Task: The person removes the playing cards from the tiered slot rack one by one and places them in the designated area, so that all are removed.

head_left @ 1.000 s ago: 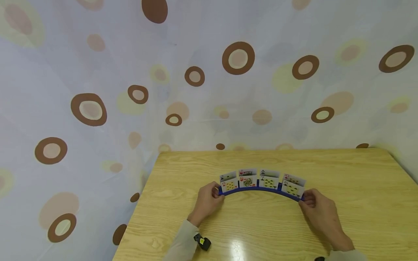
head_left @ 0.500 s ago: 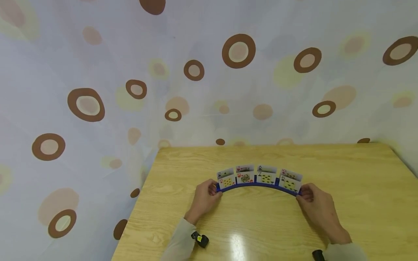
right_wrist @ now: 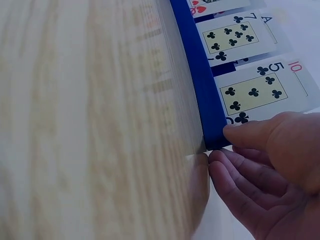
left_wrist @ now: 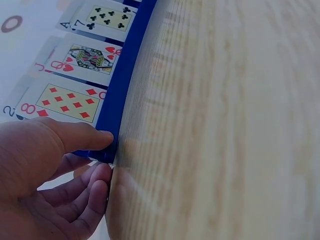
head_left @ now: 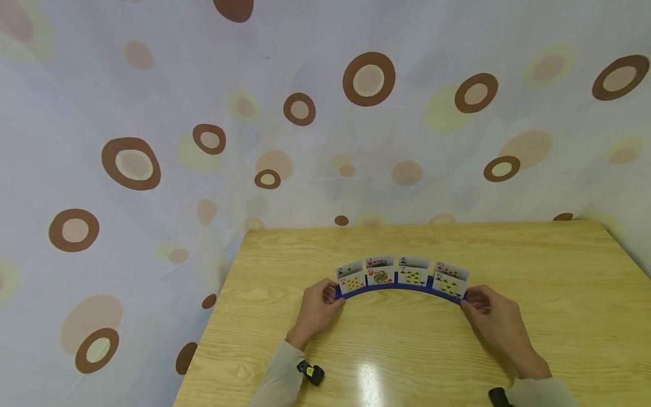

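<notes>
A curved blue card holder [head_left: 396, 286] stands on the table, with playing cards upright in two rows. Its front row shows an eight of diamonds [left_wrist: 65, 102], a queen of hearts [left_wrist: 85, 59], a seven of clubs [right_wrist: 230, 37] and a five of clubs [right_wrist: 254, 93]. Behind them a two, a jack, an ace and a ten show their upper parts. The left hand [head_left: 316, 310] pinches the holder's left end, thumb on the front face and fingers curled behind and below. At the right end, the right hand [head_left: 497, 322] grips the holder the same way.
The wooden table [head_left: 407, 356] reaches back to a pale curtain [head_left: 325, 141] with brown and yellow circles, which also hangs along the left side. Black straps with small devices are on both wrists. A light reflection lies on the tabletop between the forearms.
The head view has tilted slightly, so holder and hands appear a little higher and further left in it. Both hands keep their hold on the holder's ends.
</notes>
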### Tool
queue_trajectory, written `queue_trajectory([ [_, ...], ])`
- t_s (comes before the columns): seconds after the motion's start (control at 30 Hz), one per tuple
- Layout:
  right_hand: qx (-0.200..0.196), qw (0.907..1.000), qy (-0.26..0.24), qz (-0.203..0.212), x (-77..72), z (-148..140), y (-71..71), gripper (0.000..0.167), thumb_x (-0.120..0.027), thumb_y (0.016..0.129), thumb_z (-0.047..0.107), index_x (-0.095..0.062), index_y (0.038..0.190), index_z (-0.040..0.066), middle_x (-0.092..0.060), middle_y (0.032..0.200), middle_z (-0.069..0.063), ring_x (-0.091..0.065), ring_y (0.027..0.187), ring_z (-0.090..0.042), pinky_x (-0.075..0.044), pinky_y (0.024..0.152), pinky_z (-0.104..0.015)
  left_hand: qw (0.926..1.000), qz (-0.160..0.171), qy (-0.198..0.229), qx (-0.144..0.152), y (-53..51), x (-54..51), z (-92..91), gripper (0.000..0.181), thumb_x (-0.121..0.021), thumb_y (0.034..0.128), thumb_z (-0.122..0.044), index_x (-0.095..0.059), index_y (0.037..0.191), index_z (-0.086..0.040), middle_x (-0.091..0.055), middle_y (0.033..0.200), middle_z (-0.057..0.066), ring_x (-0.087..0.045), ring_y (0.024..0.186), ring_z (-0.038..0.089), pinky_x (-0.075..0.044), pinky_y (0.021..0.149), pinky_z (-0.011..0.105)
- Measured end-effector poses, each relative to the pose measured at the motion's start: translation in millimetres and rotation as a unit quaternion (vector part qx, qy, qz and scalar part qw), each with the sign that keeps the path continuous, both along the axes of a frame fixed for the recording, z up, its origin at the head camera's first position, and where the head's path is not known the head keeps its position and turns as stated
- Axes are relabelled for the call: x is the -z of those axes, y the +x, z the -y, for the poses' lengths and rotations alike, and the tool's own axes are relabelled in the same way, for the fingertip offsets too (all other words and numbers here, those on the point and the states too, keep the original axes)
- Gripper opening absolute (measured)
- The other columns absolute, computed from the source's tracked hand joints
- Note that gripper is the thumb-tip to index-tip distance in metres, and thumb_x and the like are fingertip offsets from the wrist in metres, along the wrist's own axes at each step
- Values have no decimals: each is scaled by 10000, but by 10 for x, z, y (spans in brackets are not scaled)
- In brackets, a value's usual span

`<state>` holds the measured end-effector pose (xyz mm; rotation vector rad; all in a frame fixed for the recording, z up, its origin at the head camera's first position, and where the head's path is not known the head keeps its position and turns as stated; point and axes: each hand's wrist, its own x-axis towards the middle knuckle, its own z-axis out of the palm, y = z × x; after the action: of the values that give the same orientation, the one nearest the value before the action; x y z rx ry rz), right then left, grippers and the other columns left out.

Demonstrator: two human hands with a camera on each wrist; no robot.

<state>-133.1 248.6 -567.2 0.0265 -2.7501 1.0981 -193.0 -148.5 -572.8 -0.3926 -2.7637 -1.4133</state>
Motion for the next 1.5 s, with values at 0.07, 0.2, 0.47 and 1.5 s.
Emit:
queue_trajectory([
  [0.07, -14, 10000, -7, -33, -2, -2, -10, 266, -773, 999, 61, -701, 1223, -64, -789, 1069, -202, -763, 927, -284, -567, 719, -163, 10000, -18, 9, 4, -5, -9, 3, 247, -823, 950, -39, -719, 1162, 32, -722, 962, 133, -606, 811, 85, -531, 735, 180],
  [0.2, -55, 10000, -48, -63, 0, -8, -21, 258, -763, 1002, 43, -695, 1222, -74, -782, 1074, -222, -765, 943, -325, -568, 717, -165, 10000, -10, 6, 2, -10, -19, 7, 256, -821, 954, -45, -716, 1174, 33, -719, 966, 129, -605, 813, 85, -530, 736, 181],
  [0.47, 191, 9996, -180, 38, -18, 22, 9, 305, -764, 1013, 82, -630, 1245, -64, -786, 1088, -273, -794, 908, -344, -607, 691, -231, 10000, 36, 20, -6, 3, 6, 11, 259, -819, 958, -54, -716, 1178, 35, -715, 962, 122, -601, 811, 79, -526, 734, 178],
  [1.5, 392, 9941, -140, -1001, -19, 108, 64, 97, -795, 970, 36, -779, 1066, 32, -788, 1066, -189, -663, 862, 62, -524, 660, -96, 10000, -68, 14, -27, 22, 10, 8, 243, -815, 958, -43, -721, 1170, 29, -726, 963, 126, -601, 806, 68, -527, 732, 171],
])
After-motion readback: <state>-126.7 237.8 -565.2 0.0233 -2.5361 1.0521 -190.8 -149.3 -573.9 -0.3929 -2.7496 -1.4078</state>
